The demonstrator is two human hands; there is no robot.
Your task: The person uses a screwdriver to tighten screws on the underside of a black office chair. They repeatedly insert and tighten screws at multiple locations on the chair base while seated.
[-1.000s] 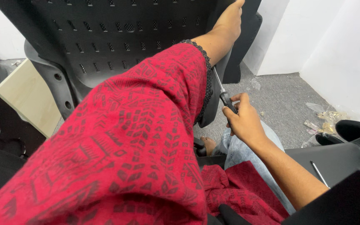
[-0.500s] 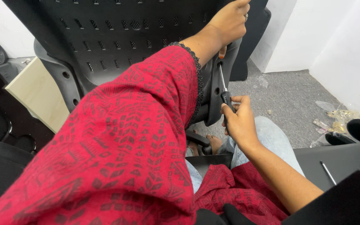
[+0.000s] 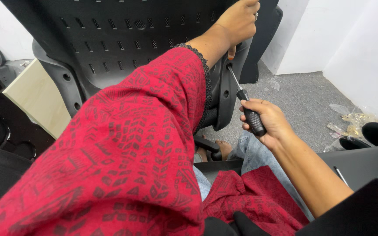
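Note:
A black perforated chair back [image 3: 123, 39] stands upright in front of me. My left hand [image 3: 238, 21], reaching out of a red patterned sleeve, grips its right edge near the top. My right hand [image 3: 267, 120] is closed around the black handle of a screwdriver [image 3: 246, 108]. The screwdriver's metal shaft slants up and left, its tip meeting the chair back's right edge just below my left hand. The exact point the tip touches is hidden by my left thumb.
A pale beige board [image 3: 36, 98] leans at the left behind the chair back. Black chair parts [image 3: 372, 153] lie at the right, with clear plastic bags [image 3: 351, 120] on the grey carpet [image 3: 302, 96]. White walls close the far right corner.
The view has shifted slightly. My left hand stays on the chair back's edge. My right hand with the screwdriver has kept its place, its tip now pressed under my left hand.

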